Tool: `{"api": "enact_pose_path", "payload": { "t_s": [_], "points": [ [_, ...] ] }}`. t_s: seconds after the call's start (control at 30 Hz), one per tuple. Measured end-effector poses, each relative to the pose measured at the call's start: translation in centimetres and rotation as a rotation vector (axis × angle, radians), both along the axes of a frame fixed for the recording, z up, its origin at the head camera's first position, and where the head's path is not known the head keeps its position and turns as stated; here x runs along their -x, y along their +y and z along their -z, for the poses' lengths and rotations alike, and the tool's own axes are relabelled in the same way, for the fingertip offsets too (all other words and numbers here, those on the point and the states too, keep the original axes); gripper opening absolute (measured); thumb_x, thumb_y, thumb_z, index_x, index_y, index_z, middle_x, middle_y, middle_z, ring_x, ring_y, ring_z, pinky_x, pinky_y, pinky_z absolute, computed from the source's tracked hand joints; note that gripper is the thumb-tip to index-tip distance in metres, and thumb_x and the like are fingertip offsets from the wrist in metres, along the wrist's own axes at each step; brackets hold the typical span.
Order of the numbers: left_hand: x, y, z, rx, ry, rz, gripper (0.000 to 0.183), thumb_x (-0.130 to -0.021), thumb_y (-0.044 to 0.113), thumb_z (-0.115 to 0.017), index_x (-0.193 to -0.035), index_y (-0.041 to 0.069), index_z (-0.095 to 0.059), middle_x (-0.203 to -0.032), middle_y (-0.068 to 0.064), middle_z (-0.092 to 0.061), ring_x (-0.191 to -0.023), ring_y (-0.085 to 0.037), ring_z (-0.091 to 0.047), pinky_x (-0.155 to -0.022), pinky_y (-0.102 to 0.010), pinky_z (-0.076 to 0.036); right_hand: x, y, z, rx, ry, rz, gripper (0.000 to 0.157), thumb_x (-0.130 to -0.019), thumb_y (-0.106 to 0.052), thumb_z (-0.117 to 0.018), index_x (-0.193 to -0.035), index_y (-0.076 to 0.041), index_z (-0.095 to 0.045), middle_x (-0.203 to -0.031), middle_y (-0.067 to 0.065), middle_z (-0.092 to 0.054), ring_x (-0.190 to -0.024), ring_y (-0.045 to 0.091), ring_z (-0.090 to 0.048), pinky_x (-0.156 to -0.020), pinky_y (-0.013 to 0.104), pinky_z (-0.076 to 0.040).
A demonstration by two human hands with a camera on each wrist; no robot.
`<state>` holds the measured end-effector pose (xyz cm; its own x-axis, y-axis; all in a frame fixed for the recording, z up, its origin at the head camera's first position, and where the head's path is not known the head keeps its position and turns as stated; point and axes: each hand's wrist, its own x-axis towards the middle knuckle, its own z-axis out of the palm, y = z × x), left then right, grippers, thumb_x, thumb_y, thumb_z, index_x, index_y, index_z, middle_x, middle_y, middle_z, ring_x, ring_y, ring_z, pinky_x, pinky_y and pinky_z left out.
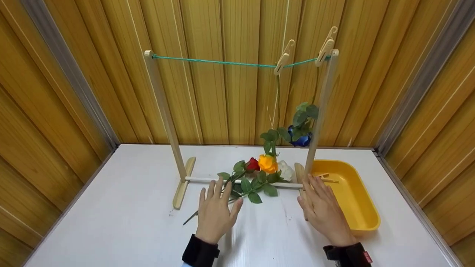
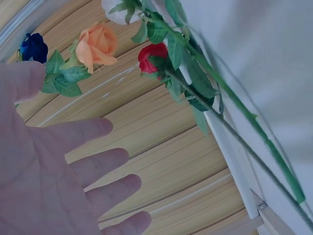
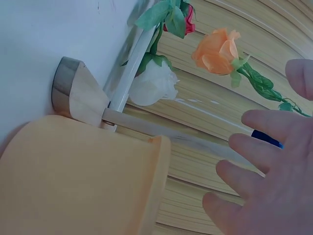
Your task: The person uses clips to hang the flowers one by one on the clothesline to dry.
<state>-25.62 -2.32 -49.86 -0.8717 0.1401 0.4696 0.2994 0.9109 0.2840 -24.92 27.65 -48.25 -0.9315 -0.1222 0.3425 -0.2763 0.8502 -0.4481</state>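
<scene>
My left hand (image 1: 216, 213), fingers spread and holding nothing, hovers in front of the rack near the stems of a red rose (image 1: 252, 164) and a white rose (image 1: 285, 171). Those two lie across the rack's white lower bar. My right hand (image 1: 325, 209) is also spread, beside the rack's right foot and the yellow bin (image 1: 362, 196), with nothing in it. An orange-yellow rose (image 1: 268, 163) hangs head down from the green string (image 1: 222, 62) by a wooden clothespin (image 1: 282, 63). Farther right a second clothespin (image 1: 325, 52) holds a blue rose (image 1: 300, 138) upside down.
The wooden rack's left post (image 1: 165, 115) and right post (image 1: 321, 111) stand on the white table (image 1: 122, 207). More clothespins (image 1: 328, 178) lie in the yellow bin. Wood-patterned panels (image 1: 237, 29) enclose the back and sides.
</scene>
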Motion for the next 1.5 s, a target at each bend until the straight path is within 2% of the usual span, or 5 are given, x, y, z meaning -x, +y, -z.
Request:
{"api": "enact_pose_path", "payload": {
  "t_s": [0.43, 0.83, 1.13, 1.33, 1.5],
  "points": [
    [0.3, 0.5, 0.3, 0.028, -0.042, 0.059, 0.06, -0.104, 0.05, -0.052, -0.144, 0.005, -0.06, -0.155, -0.021, -0.048, -0.145, -0.045, -0.041, -0.116, -0.066, -0.03, 0.4, 0.9, -0.3, -0.002, -0.038, -0.016, 0.057, -0.109, -0.031, -0.052, -0.158, -0.005, -0.038, -0.167, 0.021, -0.028, -0.154, 0.046, -0.02, -0.12, 0.07, -0.011],
    [-0.3, 1.8, 0.3, 0.041, -0.078, 0.125, 0.063, -0.105, 0.054, -0.047, -0.146, 0.007, -0.058, -0.158, -0.018, -0.047, -0.149, -0.041, -0.037, -0.118, -0.064, -0.028, 0.6, 2.4, 0.2, -0.013, -0.033, -0.005, 0.058, -0.109, -0.03, -0.052, -0.156, 0.001, -0.039, -0.165, 0.026, -0.027, -0.152, 0.051, -0.019, -0.12, 0.07, -0.014],
    [-0.7, 3.1, 0.5, 0.073, -0.132, 0.136, 0.068, -0.107, 0.06, -0.035, -0.148, 0.01, -0.057, -0.159, -0.016, -0.045, -0.148, -0.04, -0.039, -0.118, -0.064, -0.029, 0.8, 3.8, 0.3, 0.013, -0.113, 0.012, 0.061, -0.111, -0.036, -0.046, -0.157, 0.004, -0.036, -0.164, 0.031, -0.026, -0.152, 0.051, -0.02, -0.121, 0.066, -0.017],
    [-1.1, 4.5, 0.5, 0.104, -0.175, 0.163, 0.07, -0.107, 0.062, -0.03, -0.149, 0.012, -0.056, -0.159, -0.015, -0.046, -0.146, -0.04, -0.042, -0.117, -0.061, -0.033, 0.8, 5.1, -0.5, 0.032, -0.221, 0.036, 0.065, -0.112, -0.041, -0.039, -0.157, 0.006, -0.034, -0.164, 0.033, -0.023, -0.149, 0.054, -0.024, -0.119, 0.067, -0.018],
    [-1.2, 6.3, 0.1, 0.121, -0.174, 0.212, 0.068, -0.108, 0.06, -0.03, -0.149, 0.013, -0.056, -0.155, -0.014, -0.051, -0.142, -0.037, -0.048, -0.114, -0.058, -0.039, 1.1, 6.3, -1.9, 0.018, -0.217, 0.024, 0.064, -0.112, -0.037, -0.041, -0.15, 0.013, -0.04, -0.158, 0.038, -0.031, -0.144, 0.058, -0.03, -0.117, 0.067, -0.023]
  ]
}}
